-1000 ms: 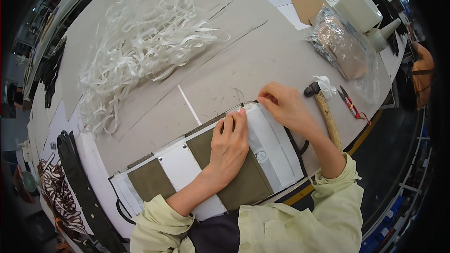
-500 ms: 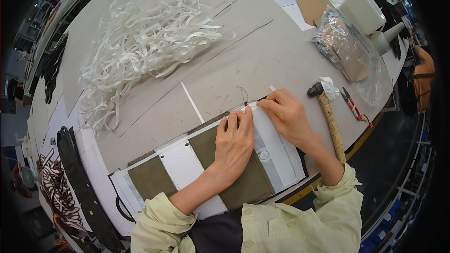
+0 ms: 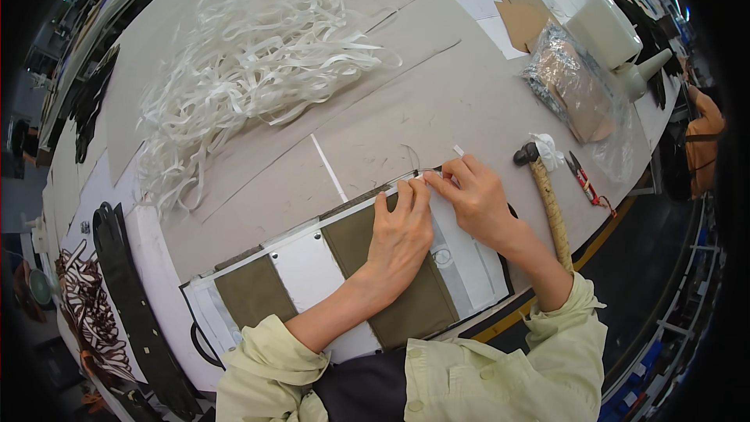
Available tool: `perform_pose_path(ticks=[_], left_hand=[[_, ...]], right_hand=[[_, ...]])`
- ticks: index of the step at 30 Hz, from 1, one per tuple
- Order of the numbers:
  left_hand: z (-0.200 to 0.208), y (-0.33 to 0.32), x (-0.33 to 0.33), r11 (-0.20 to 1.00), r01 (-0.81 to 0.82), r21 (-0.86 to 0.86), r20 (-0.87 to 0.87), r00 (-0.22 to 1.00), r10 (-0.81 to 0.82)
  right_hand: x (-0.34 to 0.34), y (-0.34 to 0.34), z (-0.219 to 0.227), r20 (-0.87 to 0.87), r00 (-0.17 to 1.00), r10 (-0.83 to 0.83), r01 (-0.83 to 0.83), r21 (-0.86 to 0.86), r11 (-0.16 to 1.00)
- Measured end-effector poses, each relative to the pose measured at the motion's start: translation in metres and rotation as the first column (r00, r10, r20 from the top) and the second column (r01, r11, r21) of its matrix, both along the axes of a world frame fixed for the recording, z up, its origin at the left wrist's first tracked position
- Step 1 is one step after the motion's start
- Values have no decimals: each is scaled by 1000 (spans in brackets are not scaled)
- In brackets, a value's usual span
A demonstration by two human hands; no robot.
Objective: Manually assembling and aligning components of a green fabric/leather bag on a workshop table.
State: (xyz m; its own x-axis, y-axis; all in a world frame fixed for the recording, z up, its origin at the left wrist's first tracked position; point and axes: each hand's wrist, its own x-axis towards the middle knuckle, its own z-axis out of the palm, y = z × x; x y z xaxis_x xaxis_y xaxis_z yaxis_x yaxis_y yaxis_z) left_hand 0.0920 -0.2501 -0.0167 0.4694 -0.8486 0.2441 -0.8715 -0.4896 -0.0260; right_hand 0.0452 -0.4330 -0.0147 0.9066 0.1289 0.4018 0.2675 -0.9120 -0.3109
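Note:
A flat panel [image 3: 363, 332] with olive-green and white sections and a dark border lies slanted in front of me. A white strip [image 3: 355, 209] runs along its far edge. My left hand [image 3: 400, 234] rests on the olive section, bent fingers pressing the far edge; its thumb is mostly hidden. Just right of it, my right hand [image 3: 476, 202] pinches at the same edge, thumb and forefinger together. What lies between those fingertips is too small to make out. Two dark round studs show on the panel, one of them a stud [image 3: 318, 236] left of my left hand.
A tangled heap of white ribbon [image 3: 258, 62] covers the far left. To the right lie a hammer [image 3: 549, 199], red-handled snips [image 3: 583, 177], a plastic-wrapped bundle [image 3: 574, 86] and a white bottle [image 3: 644, 70]. Long dark strips [image 3: 137, 297] lie at the left.
My left fingertips and my right pinch have come slightly closer together at the panel's far edge. The whole view has shifted a little; the panel keeps its place on the table.

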Motion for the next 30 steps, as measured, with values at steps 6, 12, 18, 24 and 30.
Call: perform_pose_path(ticks=[6,12,18,24,30], left_hand=[[-7,27,-6,993,34,-109,-94,995,-44],[12,151,4,997,-62,48,-153,986,68],[33,309,-6,911,-412,-18,-211,892,400],[33,390,6,716,-655,-242,-334,749,572],[33,415,43,717,-679,-160,-697,592,405]], right_hand=[[-1,8,9,-23,996,88,-91,-235,968],[-7,15,14,-78,994,75,-97,-335,937],[4,45,38,-145,987,68,-121,-396,910],[57,164,56,-202,876,438,-456,-55,888],[128,326,17,-181,727,663,-590,329,737]])
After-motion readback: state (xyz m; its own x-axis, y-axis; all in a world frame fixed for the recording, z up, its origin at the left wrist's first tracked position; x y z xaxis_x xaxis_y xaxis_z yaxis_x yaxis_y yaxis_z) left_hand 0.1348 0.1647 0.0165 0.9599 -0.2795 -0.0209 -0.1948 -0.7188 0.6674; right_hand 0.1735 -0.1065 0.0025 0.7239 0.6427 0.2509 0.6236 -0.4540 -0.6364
